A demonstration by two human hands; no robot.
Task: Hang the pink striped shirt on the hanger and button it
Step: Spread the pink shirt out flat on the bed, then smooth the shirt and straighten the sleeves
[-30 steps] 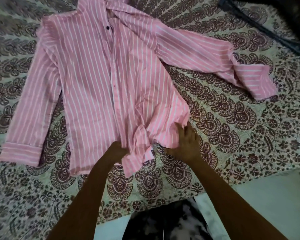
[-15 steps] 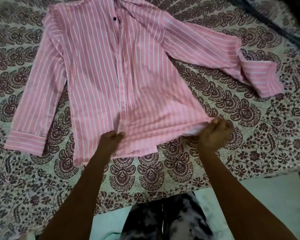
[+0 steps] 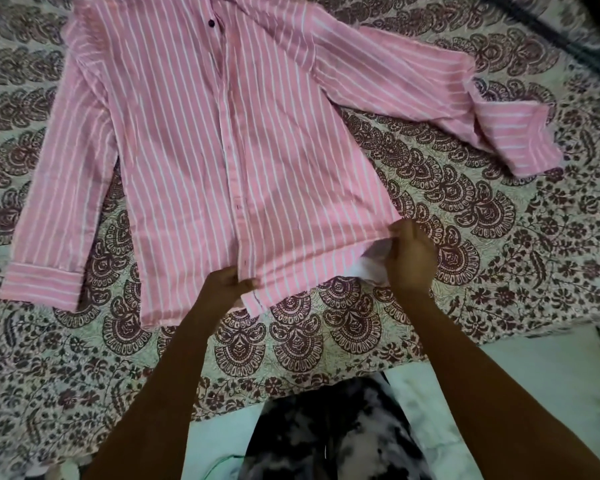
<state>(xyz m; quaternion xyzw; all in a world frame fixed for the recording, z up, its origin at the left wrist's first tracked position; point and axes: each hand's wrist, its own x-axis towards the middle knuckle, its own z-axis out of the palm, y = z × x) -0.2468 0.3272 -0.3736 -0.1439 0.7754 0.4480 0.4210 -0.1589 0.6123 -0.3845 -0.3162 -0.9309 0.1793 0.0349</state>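
Both hands grip the hem of the shirt spread on the bed.

The left hand has its fingers curled round the hem at the button placket, thumb on top of the cloth. The right hand pinches the hem's right corner, bunching it so the pale underside shows. The shirt lies face up and flat on the patterned bedsheet, sleeves stretched out to either side, one dark button showing near the collar. No hanger shows in it.
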